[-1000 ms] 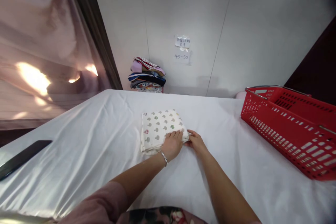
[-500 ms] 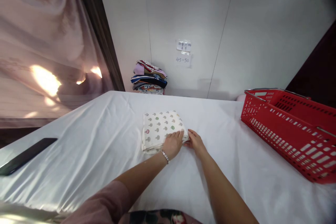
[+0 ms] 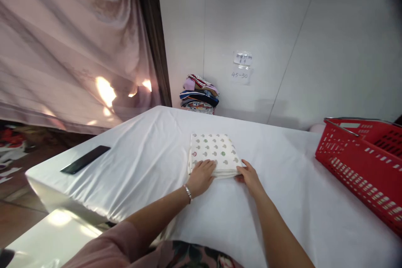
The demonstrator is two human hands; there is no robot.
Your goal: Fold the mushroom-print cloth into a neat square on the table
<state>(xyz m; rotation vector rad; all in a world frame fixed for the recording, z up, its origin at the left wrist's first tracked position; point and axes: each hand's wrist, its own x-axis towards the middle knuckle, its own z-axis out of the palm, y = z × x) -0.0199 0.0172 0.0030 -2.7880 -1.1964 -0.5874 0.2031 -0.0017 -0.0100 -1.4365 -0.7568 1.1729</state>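
Observation:
A folded white cloth (image 3: pixel 216 150) printed with small grey tree-like shapes and a few red and green ones lies on the white-covered table (image 3: pixel 150 167). My left hand (image 3: pixel 202 176), with a silver bracelet at the wrist, rests with its fingers stretched flat on the cloth's front left part. At the front right corner, my right hand (image 3: pixel 249 176) has the folded edge between thumb and fingers. Some of the right fingertips are hidden beneath the cloth. Several layers show along the front edge.
To the right stands a red plastic basket (image 3: pixel 361 167) with metal handles. A black phone-like slab (image 3: pixel 86 159) lies at the left. Behind the table's far edge is a stack of folded clothes (image 3: pixel 199 96), near paper labels (image 3: pixel 241 69) on the wall. A pink curtain (image 3: pixel 72 42) hangs at left.
My view has turned left, so things appear further right. My left hand has slid along the cloth from its right side to its front left. The right front corner now lies flatter.

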